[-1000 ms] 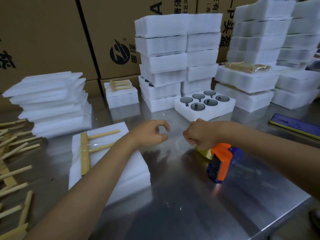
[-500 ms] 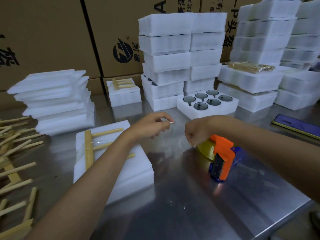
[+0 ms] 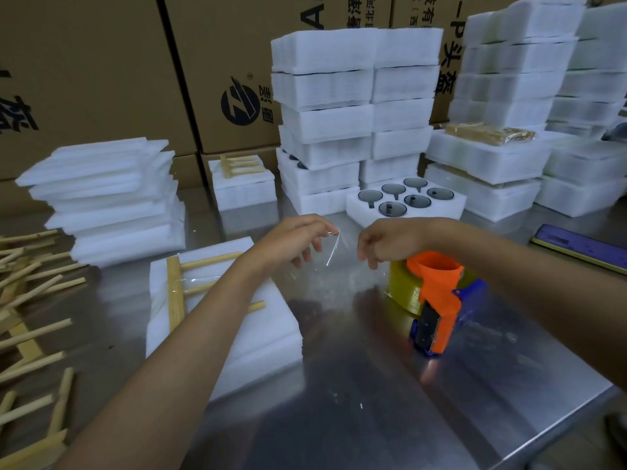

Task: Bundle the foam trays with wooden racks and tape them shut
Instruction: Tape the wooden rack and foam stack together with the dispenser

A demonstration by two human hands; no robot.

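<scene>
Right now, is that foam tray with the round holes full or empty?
Full, as far as shows: the open foam tray has six round holes, and each holds a dark round piece.

Brown cardboard cartons (image 3: 101, 69) printed with black logos and characters wall off the 12 o'clock side; the reflective steel surface (image 3: 373, 401) ends at a corner at 4 o'clock, catching dim overhead light

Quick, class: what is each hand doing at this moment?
Left hand: pinches the free end of the clear tape.
Right hand: fingers curled down at the tape dispenser; whether it grips anything cannot be told.
</scene>
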